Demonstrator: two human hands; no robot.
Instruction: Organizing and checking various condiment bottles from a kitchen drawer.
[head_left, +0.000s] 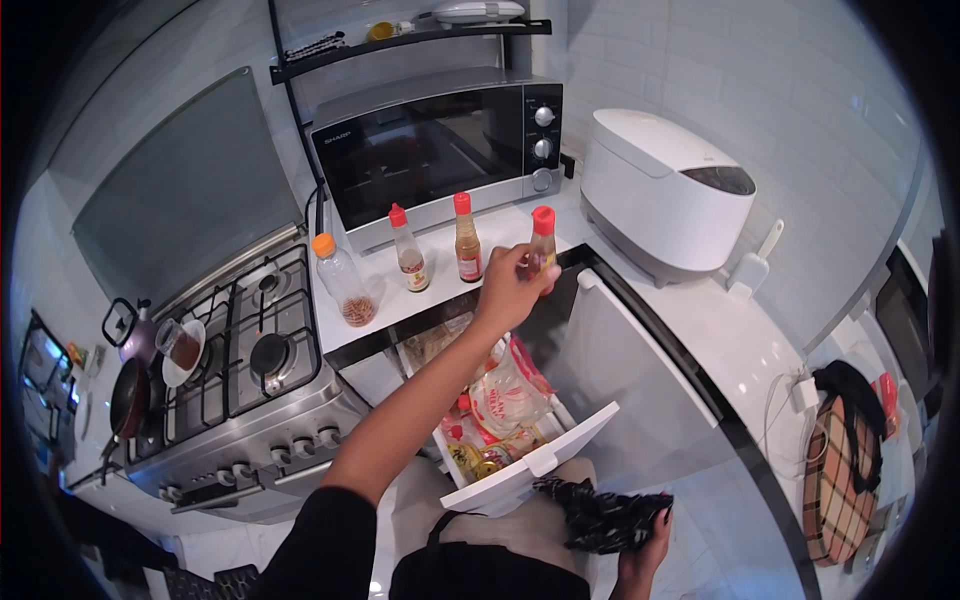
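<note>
My left hand (517, 289) grips a small glass sauce bottle (541, 244) with a red cap, just above the counter's front edge. Left of it on the white countertop (382, 319) stand a red-capped bottle of brownish sauce (468, 247), a nearly drained red-capped bottle (410, 259) and an orange-capped plastic bottle (343, 281) with reddish-brown contents at its bottom. Low at the right, my right hand (651, 544) holds a bunched black patterned cloth (607, 517). Below my left forearm, a white drawer (536, 457) is pulled out, filled with plastic food packets (502, 397).
A Sharp microwave oven (435, 157) sits behind the bottles, and a white lidded appliance (660, 187) is to its right. The gas stove (255, 375) carries a frying pan (131, 397). An open cabinet door (637, 375) stands right of the drawer. A plaid bag (844, 480) lies far right.
</note>
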